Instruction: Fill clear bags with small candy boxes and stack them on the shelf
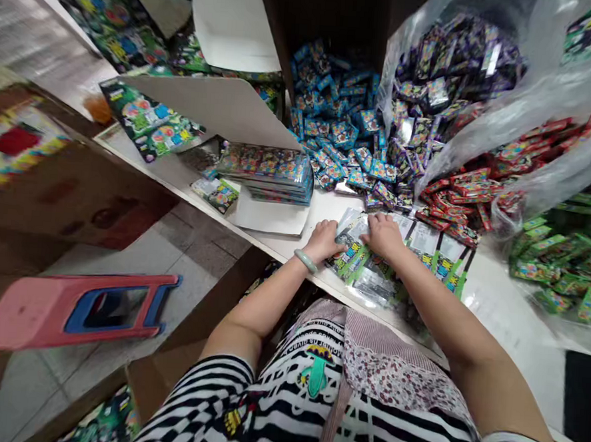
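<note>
Black and white stripes cover the shirt (189,401), with a pink apron (401,364) over it. Just past it, flat shiny packs (350,259) lie in a row on the white table (499,327). The left hand (323,241) touches their left end, and the right hand (383,236) rests on top. Both have bent fingers, but I cannot tell if they grip anything. Farther away sit little blue boxes (344,130), purple boxes (426,122) and red boxes (467,198).

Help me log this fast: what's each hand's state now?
Left hand: at the edge of the packets, grip unclear.
Right hand: on the packets, grip unclear.
</note>
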Motion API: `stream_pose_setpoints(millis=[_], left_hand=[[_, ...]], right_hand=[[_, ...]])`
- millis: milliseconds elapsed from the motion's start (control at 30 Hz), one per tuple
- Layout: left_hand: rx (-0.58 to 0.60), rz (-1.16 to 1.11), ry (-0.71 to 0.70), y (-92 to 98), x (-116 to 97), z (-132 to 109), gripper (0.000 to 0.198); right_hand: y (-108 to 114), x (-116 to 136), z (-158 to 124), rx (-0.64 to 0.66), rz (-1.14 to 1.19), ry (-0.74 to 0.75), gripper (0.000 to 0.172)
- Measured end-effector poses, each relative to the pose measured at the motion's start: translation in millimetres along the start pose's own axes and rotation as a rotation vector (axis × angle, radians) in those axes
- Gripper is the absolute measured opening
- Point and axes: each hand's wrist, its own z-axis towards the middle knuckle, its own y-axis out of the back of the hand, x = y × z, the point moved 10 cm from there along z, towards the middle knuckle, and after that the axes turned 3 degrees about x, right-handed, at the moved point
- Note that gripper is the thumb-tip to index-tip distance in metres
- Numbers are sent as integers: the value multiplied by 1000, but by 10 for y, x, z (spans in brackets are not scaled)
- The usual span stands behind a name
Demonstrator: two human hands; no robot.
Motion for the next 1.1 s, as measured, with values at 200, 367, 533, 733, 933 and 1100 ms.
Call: stream_pose_setpoints(millis=[200,367,533,733,933,1100], left_hand=[[-62,-79,12,-12,-14,-56,54],[-164,-231,-104,199,-206,-148,10],[-125,-393,-308,458,-559,-226,9],[-180,-281,-601,624,-1067,-496,22],[-285,103,-686,506,-1333,-573,37],[-352,71,-723,565,-1255,-519,34]], right_hand=[[36,-164,49,-46,118,-57,45],[337,-480,-89,-96,419,-52,13],[664,-555,-432,-32,701,74,20],[565,-513,-672,108,1350,151,36],[444,-516,-671,67,1536,210,36],[537,-494,-713,-96,1351,246,25]])
